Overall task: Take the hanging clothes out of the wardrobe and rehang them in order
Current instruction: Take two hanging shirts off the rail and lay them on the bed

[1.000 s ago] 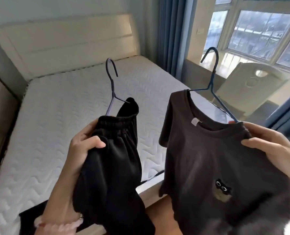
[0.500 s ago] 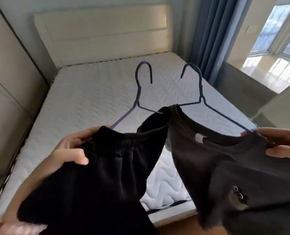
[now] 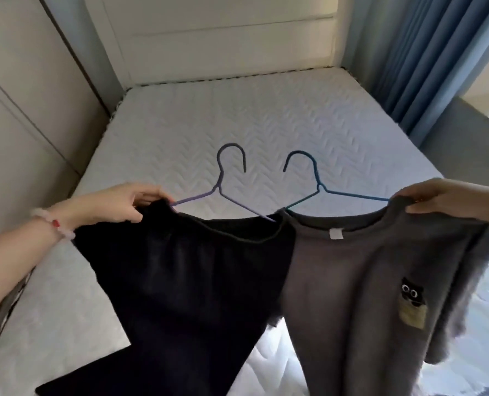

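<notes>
My left hand (image 3: 120,204) is pinched on the waistband of the black trousers (image 3: 186,284), at the end of their purple hanger (image 3: 223,190). My right hand (image 3: 434,200) grips the shoulder of the grey T-shirt (image 3: 366,295) on a teal hanger (image 3: 317,184) — hands wide apart, garments touching in the middle. Both are held over the white mattress (image 3: 237,118); blue curtain (image 3: 426,58) to the right.
</notes>
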The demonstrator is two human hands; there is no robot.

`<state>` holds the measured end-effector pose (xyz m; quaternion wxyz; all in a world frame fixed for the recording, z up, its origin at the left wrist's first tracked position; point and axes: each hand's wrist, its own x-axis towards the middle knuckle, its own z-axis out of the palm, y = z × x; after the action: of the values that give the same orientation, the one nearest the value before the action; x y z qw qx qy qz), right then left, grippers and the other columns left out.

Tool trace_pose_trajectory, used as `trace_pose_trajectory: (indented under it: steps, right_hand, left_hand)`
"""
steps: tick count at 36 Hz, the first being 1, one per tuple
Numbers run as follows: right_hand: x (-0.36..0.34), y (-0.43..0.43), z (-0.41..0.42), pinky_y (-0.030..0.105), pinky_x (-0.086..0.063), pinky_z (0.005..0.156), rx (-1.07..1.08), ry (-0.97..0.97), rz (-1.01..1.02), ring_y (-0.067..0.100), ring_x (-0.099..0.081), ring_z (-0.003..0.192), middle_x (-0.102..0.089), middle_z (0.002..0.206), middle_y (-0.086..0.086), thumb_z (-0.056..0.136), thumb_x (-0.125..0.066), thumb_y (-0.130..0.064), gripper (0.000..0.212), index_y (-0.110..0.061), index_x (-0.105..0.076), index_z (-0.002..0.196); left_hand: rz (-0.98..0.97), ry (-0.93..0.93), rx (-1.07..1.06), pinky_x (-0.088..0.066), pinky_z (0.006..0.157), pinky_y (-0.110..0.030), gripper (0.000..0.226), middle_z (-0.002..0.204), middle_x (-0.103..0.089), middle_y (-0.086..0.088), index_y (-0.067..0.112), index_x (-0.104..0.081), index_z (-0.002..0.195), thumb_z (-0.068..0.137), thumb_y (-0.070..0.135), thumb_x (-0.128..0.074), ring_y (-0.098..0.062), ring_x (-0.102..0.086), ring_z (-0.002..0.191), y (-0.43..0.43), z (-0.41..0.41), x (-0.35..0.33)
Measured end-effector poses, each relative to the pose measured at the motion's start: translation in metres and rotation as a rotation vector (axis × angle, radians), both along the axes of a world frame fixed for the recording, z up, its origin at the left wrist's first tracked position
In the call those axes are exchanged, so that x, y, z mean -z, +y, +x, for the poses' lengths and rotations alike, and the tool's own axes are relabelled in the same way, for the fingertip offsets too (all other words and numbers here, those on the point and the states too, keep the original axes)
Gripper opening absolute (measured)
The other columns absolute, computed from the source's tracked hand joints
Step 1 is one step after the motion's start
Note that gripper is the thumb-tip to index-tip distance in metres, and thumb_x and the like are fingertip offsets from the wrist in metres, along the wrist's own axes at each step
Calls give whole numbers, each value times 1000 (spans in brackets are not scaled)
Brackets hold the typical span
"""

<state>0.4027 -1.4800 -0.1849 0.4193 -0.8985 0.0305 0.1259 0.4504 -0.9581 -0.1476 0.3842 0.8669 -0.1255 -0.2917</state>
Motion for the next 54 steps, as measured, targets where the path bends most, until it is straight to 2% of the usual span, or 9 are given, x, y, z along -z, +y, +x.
trace_pose_trajectory:
  steps: [5,9,16,23,28,34,41,47,54]
  right_hand:
    - [1,-16,84,19,-40,84,-171,99,-235,2,-59,91,-63,82,-45,88,-59,-1,65,-64,-65,71]
    - [38,-15,145,34,-39,95,-202,74,-321,18,-58,96,-67,95,-15,88,-58,-4,48,-50,-63,78]
    - [97,-2,228,32,-36,94,-201,-9,-326,23,-54,103,-61,107,2,90,-54,-2,30,-29,-62,99]
    - [161,31,284,24,-29,91,-171,-91,-350,24,-51,108,-61,111,6,89,-54,2,32,-6,-63,118]
    - [213,40,319,40,-34,103,-27,-187,-361,30,-52,120,-62,127,11,87,-58,-5,34,-14,-64,119]
    - [279,42,322,57,-24,110,-130,-89,-589,31,-25,141,-29,154,7,77,-70,-9,86,-24,-25,148]
    - [310,64,267,41,-43,95,-50,38,-406,37,-63,104,-68,113,14,82,-57,-3,40,-16,-61,120]
    - [286,84,191,32,-51,69,-39,182,-235,30,-64,72,-72,80,13,85,-59,-6,21,-23,-67,77]
    - [224,120,71,23,-40,56,200,375,283,17,-60,60,-64,69,8,93,-50,-7,19,-13,-63,81]
  left_hand:
    - [112,-188,-216,-38,74,8,101,69,-64,41,60,-66,66,63,-35,-33,27,-57,76,1,57,55]
    - [130,-224,-332,-37,72,10,95,65,-62,43,57,-67,63,67,-32,-35,27,-57,74,8,96,97]
    - [104,-239,-512,-38,92,-17,75,66,-68,28,37,-70,69,67,-29,-36,-14,-58,101,25,165,147]
    - [157,-298,-577,-33,101,-23,58,116,-64,-15,3,-66,109,71,-27,-33,-24,-56,116,33,214,199]
    - [191,-317,-642,-35,100,-23,57,120,-63,-13,7,-66,112,75,-24,-36,-22,-55,117,37,242,247]
    - [345,-163,-628,-28,108,-23,76,149,-37,-6,25,-28,146,82,-5,-57,-27,-39,135,30,232,306]
    - [326,-127,-528,-37,109,-35,58,132,-57,-7,19,-38,141,87,9,-55,-27,-53,123,24,189,317]
    - [323,-137,-544,-50,92,-39,34,98,-70,1,27,-57,121,88,23,-52,-21,-64,94,3,125,279]
    - [-69,-46,-886,-46,76,-23,23,97,-69,-2,16,-60,112,93,13,-48,-17,-64,91,-42,-5,210]
